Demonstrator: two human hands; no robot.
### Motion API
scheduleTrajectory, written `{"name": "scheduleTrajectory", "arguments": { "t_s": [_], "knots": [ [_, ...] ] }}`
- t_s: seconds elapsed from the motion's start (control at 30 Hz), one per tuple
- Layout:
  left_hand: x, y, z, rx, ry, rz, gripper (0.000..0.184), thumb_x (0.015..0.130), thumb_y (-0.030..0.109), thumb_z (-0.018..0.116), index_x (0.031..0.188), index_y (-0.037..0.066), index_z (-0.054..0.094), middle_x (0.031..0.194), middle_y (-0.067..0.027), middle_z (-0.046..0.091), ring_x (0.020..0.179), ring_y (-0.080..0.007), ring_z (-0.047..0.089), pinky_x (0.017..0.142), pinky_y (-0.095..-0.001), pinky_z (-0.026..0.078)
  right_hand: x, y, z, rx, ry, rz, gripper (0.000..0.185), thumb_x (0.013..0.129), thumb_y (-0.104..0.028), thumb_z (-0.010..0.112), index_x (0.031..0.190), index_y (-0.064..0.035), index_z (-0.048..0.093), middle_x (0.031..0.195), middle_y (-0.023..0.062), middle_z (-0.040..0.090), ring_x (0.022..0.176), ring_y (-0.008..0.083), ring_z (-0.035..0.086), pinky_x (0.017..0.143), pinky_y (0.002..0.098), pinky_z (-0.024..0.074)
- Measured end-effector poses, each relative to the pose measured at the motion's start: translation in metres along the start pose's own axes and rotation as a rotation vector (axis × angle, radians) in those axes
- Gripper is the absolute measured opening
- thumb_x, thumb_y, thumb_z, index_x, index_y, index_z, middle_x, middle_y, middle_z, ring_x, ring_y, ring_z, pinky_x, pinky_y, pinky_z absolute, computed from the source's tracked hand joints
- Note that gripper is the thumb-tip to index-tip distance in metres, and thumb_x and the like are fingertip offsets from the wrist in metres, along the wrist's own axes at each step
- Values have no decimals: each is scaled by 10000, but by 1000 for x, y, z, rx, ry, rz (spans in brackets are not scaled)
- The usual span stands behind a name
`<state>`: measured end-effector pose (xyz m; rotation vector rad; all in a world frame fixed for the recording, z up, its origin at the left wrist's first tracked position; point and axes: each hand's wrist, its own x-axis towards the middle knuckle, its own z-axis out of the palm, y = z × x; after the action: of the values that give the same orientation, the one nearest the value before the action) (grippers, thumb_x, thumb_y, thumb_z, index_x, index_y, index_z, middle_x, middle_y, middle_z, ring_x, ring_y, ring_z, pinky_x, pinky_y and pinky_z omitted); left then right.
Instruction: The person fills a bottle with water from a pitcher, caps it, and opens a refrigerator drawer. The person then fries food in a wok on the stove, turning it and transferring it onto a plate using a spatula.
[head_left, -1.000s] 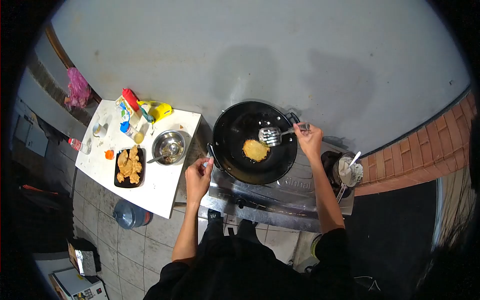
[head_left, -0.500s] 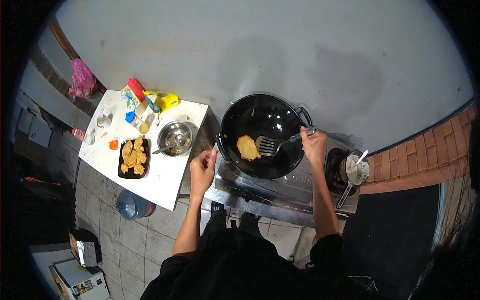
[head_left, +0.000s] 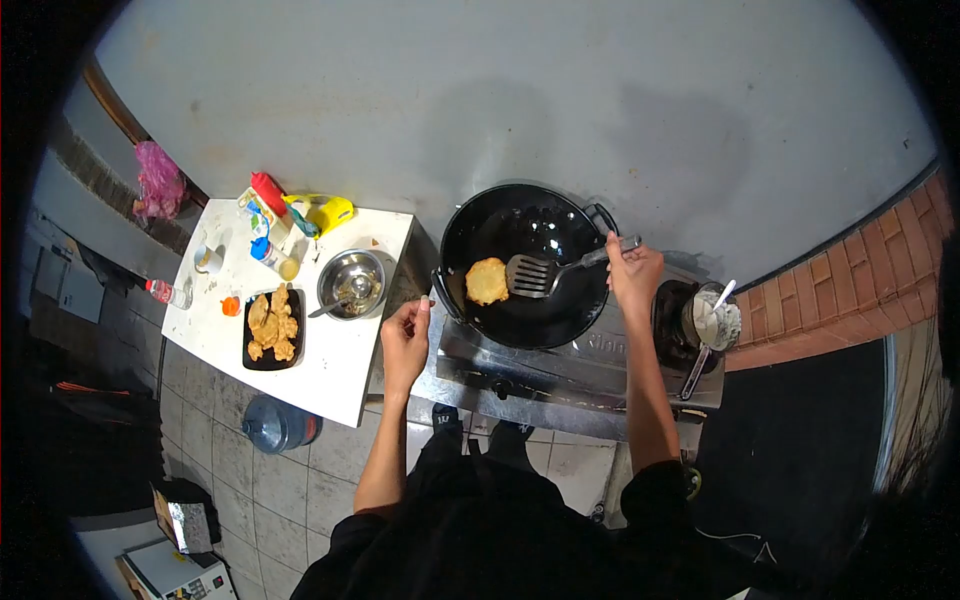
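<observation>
**Working the spatula (head_left: 575, 264) beside the fritter (head_left: 487, 282)**

Gripping the spatula's handle firmly in the right hand (head_left: 634, 275) — best with a loose wrist. Cannot tell the grip of the left hand (head_left: 404, 343), near the wok's left handle. Farther out, best to hold the blade low and flat against the right edge of the fritter, lying towards the left inside the wok (head_left: 480, 230) — nudging slowly, to spare the crust and avoid splashes.
</observation>
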<state>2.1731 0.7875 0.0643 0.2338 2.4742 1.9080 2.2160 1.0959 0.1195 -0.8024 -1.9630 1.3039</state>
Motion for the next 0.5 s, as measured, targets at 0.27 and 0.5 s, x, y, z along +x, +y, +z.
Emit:
{"name": "scheduleTrajectory", "arguments": {
  "t_s": [0.27, 0.5],
  "knots": [
    [0, 3, -5, 16, -22, 36, 316, 945, 258, 562, 891, -35, 667, 575, 57, 414, 540, -28, 343, 472, -214, 259, 0, -14, 18, 74, 110, 9, 333, 826, -197, 676, 587, 5, 562, 476, 50, 531, 354, 114, 504, 332, 267, 382],
    [1, 3, -5, 16, -31, 27, 323, 942, 267, 566, 891, -32, 677, 566, 56, 411, 533, -30, 341, 469, -216, 256, -2, -14, 38, 173, 155, -26, 293, 837, -197, 686, 687, 42, 606, 495, 55, 537, 361, 104, 497, 327, 247, 389]
  ]
}}
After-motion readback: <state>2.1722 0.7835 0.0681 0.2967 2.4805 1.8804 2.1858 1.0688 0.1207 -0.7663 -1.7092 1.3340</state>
